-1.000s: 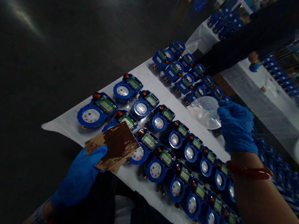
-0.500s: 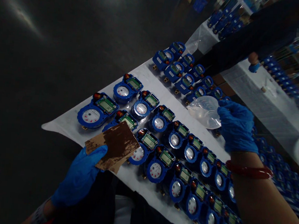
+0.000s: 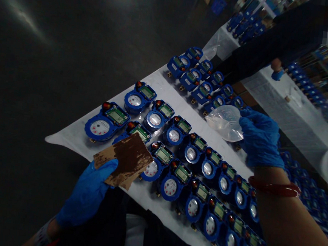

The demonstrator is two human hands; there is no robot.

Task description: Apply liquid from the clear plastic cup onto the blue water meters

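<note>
My left hand (image 3: 87, 194), in a blue glove, is closed on the edge of a piece of cardboard (image 3: 127, 156) with dark wet-looking patches. The cardboard hangs over the near row of water meters and hides parts of them. A clear, soft plastic cup (image 3: 225, 122) is pinched out of shape in my gloved right hand (image 3: 259, 138). The cup tilts with its narrow side to the left; I cannot tell how much is inside. Below it stand blue water meters (image 3: 174, 135) with white dials, green circuit boards with small displays, and shiny brown patches at one corner.
White sheeting covers the table (image 3: 66, 136). More blue meters (image 3: 191, 79) stand in rows at its far side. Beyond them is a person in dark clothes (image 3: 260, 47), beside another covered table (image 3: 279, 96). Dark floor (image 3: 57, 73) lies to the left.
My right hand and the plastic cup have shifted very slightly. My left hand and the cardboard look unmoved.
</note>
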